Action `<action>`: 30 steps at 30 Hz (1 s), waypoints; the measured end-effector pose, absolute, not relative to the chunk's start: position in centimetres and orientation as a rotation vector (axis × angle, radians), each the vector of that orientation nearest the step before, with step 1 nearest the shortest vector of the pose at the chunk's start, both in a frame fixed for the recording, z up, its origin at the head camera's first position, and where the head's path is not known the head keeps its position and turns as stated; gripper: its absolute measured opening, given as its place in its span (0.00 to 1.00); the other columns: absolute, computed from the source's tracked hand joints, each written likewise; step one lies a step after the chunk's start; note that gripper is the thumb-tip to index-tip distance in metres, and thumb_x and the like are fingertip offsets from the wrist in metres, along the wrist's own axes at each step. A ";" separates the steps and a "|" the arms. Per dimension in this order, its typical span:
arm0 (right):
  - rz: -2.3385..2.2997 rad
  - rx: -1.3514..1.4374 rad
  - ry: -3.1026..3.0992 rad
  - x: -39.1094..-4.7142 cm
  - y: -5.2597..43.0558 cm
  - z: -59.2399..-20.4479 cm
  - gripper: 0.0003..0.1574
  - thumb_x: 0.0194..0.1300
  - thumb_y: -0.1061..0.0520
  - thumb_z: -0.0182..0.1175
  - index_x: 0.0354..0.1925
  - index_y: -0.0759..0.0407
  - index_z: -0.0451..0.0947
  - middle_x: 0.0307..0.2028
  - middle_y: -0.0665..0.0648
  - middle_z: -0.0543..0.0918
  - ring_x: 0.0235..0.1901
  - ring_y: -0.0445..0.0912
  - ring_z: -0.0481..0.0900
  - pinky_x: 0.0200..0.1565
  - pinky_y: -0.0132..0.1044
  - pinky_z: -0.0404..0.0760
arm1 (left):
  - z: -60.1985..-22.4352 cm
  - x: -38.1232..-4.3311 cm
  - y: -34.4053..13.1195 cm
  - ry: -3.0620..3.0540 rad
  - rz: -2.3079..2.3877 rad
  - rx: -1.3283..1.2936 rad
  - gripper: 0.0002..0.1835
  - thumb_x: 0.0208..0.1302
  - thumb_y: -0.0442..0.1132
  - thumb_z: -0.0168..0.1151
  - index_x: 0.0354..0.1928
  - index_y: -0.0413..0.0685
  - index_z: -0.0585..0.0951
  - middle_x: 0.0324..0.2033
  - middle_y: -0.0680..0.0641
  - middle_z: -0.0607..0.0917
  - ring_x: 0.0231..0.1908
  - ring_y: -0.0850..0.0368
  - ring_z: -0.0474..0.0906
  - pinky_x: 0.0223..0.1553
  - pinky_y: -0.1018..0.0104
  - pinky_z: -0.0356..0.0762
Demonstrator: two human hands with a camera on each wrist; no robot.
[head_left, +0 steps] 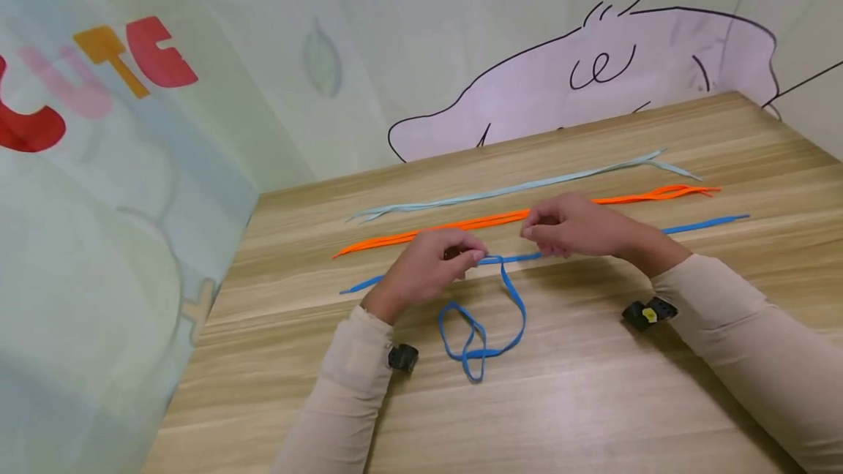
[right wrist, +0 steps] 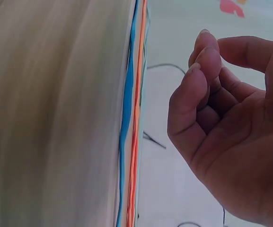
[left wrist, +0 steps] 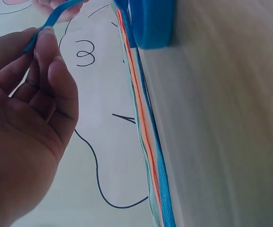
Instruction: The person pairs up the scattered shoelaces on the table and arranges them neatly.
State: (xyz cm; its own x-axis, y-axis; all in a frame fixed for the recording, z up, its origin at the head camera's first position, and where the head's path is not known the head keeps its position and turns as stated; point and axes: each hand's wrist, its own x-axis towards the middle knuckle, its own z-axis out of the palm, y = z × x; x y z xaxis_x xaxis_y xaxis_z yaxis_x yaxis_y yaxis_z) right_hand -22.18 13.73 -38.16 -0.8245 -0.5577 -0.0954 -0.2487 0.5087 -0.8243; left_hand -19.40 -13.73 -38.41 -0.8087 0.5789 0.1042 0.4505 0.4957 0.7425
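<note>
My left hand (head_left: 424,265) pinches a blue shoelace (head_left: 525,309) near one end, between thumb and fingertips. From there the lace drops to the table and lies in loose loops toward me. In the left wrist view a short tip of the blue lace (left wrist: 60,12) shows at the fingers. Behind it, a second stretch of blue lace (head_left: 707,224) runs straight across the table, partly hidden by both hands. My right hand (head_left: 579,225) hovers above that stretch, its fingers loosely bent with the thumb close to them; the right wrist view shows nothing in its fingers (right wrist: 205,59).
Beyond the hands an orange shoelace (head_left: 481,222) lies stretched sideways, and a pale blue shoelace (head_left: 507,189) lies parallel behind it. The wood-grain table (head_left: 593,386) meets a printed cloth backdrop (head_left: 263,93) at its back and left edges. Dark straps circle both wrists.
</note>
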 end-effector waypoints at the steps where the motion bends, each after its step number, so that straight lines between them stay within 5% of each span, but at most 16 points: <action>1: -1.232 -0.675 2.396 -22.1 13.4 -38.2 0.15 0.74 0.51 0.58 0.46 0.62 0.80 0.27 0.58 0.78 0.26 0.51 0.76 0.29 0.39 0.77 | -38.5 -19.3 -13.7 2.573 1.212 0.898 0.09 0.73 0.42 0.61 0.46 0.47 0.86 0.36 0.46 0.85 0.31 0.57 0.79 0.36 0.64 0.82; 11: -1.141 -0.809 2.328 -20.9 11.3 -38.8 0.13 0.72 0.49 0.59 0.49 0.54 0.83 0.28 0.54 0.81 0.29 0.50 0.77 0.32 0.40 0.77 | -38.7 -19.0 -12.8 2.566 1.246 0.942 0.06 0.72 0.41 0.63 0.45 0.50 0.84 0.33 0.55 0.83 0.34 0.58 0.77 0.35 0.66 0.79; 18: -1.177 -0.795 2.353 -20.9 11.6 -37.9 0.14 0.73 0.47 0.60 0.43 0.56 0.81 0.29 0.55 0.81 0.31 0.51 0.78 0.34 0.42 0.79 | -38.3 -19.2 -12.9 2.519 1.254 0.885 0.08 0.73 0.42 0.61 0.48 0.47 0.79 0.34 0.52 0.85 0.35 0.56 0.80 0.38 0.64 0.80; 30: -1.300 -0.712 2.390 -21.7 13.9 -36.7 0.15 0.75 0.48 0.57 0.41 0.60 0.78 0.30 0.62 0.80 0.31 0.55 0.77 0.35 0.44 0.80 | -37.7 -19.5 -14.5 2.391 0.618 0.830 0.08 0.64 0.30 0.63 0.39 0.51 0.84 0.31 0.53 0.81 0.35 0.57 0.74 0.38 0.67 0.76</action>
State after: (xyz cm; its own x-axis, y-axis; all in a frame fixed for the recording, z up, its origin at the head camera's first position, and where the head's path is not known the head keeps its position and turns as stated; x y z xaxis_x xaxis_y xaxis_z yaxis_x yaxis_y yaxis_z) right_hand -21.72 13.94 -36.70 -0.8215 -0.5683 -0.0473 -0.2692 0.4596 -0.8463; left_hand -19.52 -14.49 -37.73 -0.6713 0.6646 -0.3281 0.4222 0.7067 0.5677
